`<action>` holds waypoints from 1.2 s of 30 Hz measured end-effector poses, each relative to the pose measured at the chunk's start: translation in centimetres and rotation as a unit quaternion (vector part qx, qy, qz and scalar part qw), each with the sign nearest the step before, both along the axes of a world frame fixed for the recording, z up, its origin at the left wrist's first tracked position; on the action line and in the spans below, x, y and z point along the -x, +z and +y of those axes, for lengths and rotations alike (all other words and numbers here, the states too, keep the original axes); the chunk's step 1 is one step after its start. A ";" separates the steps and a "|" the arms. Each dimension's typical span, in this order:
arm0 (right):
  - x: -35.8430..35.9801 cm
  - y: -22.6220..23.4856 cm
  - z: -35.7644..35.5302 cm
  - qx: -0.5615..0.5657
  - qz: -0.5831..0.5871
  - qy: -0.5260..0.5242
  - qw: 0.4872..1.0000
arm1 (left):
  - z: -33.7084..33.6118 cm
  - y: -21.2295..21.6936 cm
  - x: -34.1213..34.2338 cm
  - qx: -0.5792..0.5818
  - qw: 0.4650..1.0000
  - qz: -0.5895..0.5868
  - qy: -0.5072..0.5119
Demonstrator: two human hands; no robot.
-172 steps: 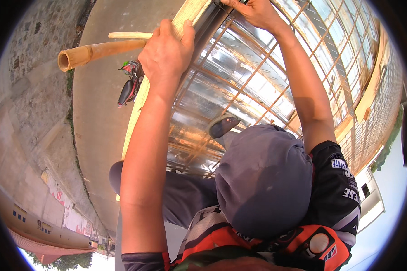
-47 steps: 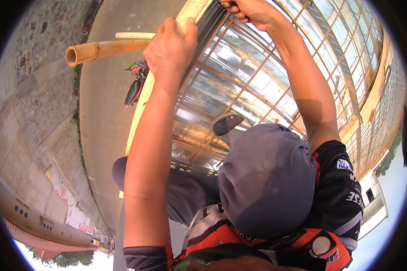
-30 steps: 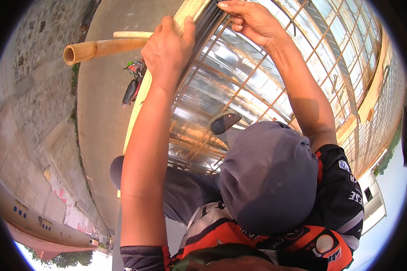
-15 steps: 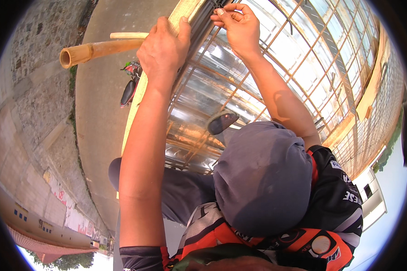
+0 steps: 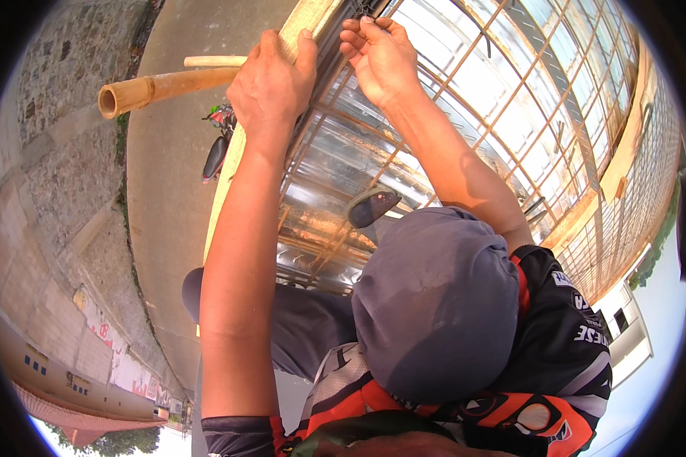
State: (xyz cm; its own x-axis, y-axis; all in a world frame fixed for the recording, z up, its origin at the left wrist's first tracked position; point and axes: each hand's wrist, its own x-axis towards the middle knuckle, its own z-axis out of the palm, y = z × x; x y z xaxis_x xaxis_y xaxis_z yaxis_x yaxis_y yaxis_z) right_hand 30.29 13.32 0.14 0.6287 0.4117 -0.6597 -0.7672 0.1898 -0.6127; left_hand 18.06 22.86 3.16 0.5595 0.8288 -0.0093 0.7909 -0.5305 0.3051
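My left hand point(image 5: 270, 87) is wrapped over a long pale wooden board point(image 5: 312, 21), fingers on its far side and thumb along its right edge. To the right of the board, my right hand point(image 5: 383, 61) is raised at the top of the view. Its thumb and forefinger pinch thin dark wire point(image 5: 362, 9), which sits in a small tangle beside dark steel bars running along the board. The wire's ends are too small to make out. Both forearms are bare and reach up from below.
A grid of rusty steel bars point(image 5: 474, 47) lies over shiny metal sheets to the right. A dark shoe point(image 5: 373, 208) rests among them. Bamboo poles point(image 5: 168, 86) jut left past the board. Below that side are a paved road point(image 5: 168, 190) and a parked motorcycle point(image 5: 216, 156).
My right hand has shifted left, closer to the board, with its fingers still at the wire. My left hand keeps its grip on the board and has barely moved.
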 end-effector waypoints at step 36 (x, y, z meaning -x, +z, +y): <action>-4.0 0.1 -4.1 0.290 -0.680 0.284 0.610 | 0.1 0.7 -0.1 0.055 0.998 0.031 0.006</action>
State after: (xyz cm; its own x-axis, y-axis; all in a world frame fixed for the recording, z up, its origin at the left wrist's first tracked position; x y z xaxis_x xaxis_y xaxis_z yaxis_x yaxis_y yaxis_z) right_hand 34.31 9.27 0.27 0.6222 0.7631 0.1749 0.6849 -0.4224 -0.5937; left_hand 18.15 22.97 3.87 0.5457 0.8270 -0.1350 0.8160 -0.4878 0.3102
